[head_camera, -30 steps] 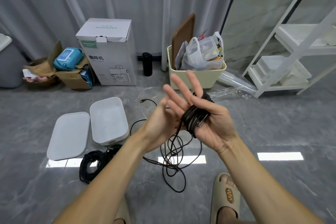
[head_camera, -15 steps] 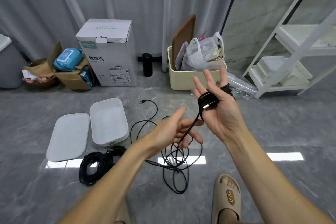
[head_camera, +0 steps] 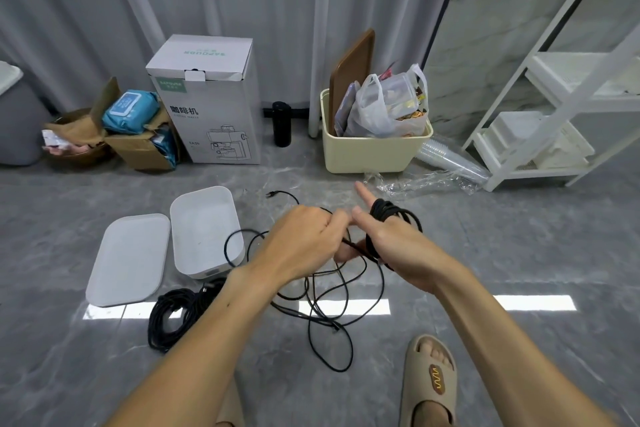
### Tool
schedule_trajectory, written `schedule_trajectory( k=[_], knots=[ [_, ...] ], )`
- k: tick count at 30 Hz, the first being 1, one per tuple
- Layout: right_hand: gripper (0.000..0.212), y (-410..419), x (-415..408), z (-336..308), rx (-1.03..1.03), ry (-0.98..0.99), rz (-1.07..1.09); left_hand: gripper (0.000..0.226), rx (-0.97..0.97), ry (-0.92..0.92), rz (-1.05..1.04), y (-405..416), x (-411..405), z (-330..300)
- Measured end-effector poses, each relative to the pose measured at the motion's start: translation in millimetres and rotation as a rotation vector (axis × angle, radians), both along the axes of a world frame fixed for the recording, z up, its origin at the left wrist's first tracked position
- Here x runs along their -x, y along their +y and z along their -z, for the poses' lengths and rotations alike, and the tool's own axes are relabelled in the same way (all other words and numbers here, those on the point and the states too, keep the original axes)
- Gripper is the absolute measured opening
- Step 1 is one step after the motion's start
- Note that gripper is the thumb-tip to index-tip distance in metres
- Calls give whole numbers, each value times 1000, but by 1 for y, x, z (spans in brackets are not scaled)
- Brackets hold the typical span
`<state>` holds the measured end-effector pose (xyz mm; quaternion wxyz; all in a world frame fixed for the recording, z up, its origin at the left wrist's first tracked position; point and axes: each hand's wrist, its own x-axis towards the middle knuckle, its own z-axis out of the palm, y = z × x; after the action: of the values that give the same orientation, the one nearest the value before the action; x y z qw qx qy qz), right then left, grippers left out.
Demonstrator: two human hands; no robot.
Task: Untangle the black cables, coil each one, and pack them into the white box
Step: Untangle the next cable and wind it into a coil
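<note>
Left hand [head_camera: 304, 246] pinches the black cable [head_camera: 332, 319] beside the right hand [head_camera: 394, 246], fingers straight, wrapped in its coil [head_camera: 388, 215].

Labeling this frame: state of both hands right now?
Left hand: fingers curled, pinching the black cable.
Right hand: fingers straight, cable coil wound around them.
</note>
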<state>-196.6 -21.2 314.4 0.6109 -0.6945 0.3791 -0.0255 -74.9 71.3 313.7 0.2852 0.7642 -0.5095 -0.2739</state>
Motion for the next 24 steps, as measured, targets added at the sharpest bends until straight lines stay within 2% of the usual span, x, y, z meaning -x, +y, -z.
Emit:
schedule_trajectory(
  k=[1,5,10,14,18,21,24],
  knots=[
    [35,0,1,0,-29,33,-45,57,28,5,-39,0,-4,-1],
    [53,2,7,-3,-240,109,-218,55,121,105,-144,1,-17,-6],
    [58,8,6,-7,-537,-15,-471,59,155,212,-160,-2,-21,-8],
    [59,11,6,-9,-580,-51,-662,64,107,277,-53,-5,-21,-12],
    [47,18,3,-2,-631,-104,-825,66,104,307,15,-7,-18,-11],
    [50,20,2,-2,-683,-195,-843,66,115,337,11,-8,-17,-12],
    [51,22,0,-6,-757,-396,-810,63,153,421,-29,-9,-13,-14]
  ],
)
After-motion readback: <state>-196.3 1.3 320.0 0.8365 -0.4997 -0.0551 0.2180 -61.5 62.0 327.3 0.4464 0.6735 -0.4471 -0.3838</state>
